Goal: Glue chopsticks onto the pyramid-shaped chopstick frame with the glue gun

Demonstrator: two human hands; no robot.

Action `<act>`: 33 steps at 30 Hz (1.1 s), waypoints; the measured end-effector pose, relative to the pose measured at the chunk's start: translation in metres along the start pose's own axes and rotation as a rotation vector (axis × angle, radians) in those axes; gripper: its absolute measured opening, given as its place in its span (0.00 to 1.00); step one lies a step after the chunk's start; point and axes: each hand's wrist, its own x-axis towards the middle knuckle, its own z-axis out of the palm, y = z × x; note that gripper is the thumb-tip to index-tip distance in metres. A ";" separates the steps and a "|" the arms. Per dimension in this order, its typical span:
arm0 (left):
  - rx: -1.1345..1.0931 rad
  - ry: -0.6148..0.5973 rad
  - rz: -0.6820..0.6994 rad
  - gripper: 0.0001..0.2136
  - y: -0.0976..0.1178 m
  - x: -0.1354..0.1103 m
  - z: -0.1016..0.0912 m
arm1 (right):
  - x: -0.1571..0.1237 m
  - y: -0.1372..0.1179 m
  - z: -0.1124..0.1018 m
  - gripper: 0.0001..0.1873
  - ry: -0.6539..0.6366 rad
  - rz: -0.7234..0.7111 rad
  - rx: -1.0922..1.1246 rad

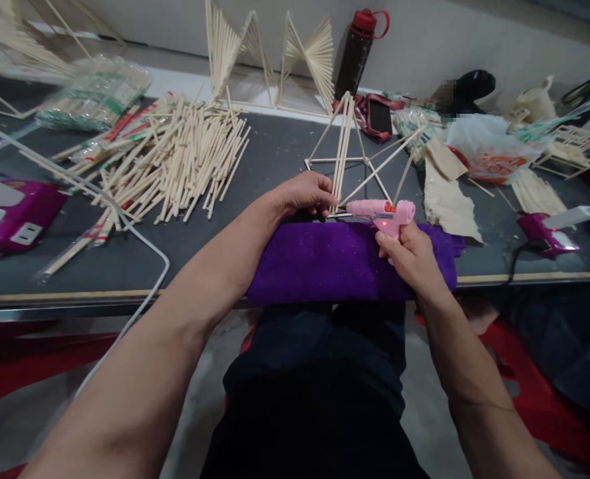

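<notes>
My right hand (411, 256) grips a pink hot glue gun (397, 211) with a lit orange light. The gun's nozzle points left, close to the lower ends of several wooden sticks (343, 153). Those sticks lean up to the peak of an open stick frame (372, 174) on the dark table. My left hand (312, 193) is closed, fingertips pinched at the lower end of a stick, just left of the nozzle. Exactly where the fingertips touch is partly hidden. A folded purple cloth (319, 263) lies under both hands at the table's edge.
Loose wooden sticks (185, 153) are heaped at left, beside bagged sticks (95, 93). Two fanned stick structures (304, 63) stand behind, near a dark bottle (355, 56) and a phone (378, 118). A white cable (147, 243) crosses the left side. Torn cardboard (449, 193) lies right.
</notes>
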 end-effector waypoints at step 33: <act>-0.004 0.026 -0.044 0.04 0.006 -0.001 -0.003 | 0.027 0.094 -0.141 0.15 0.442 0.464 0.361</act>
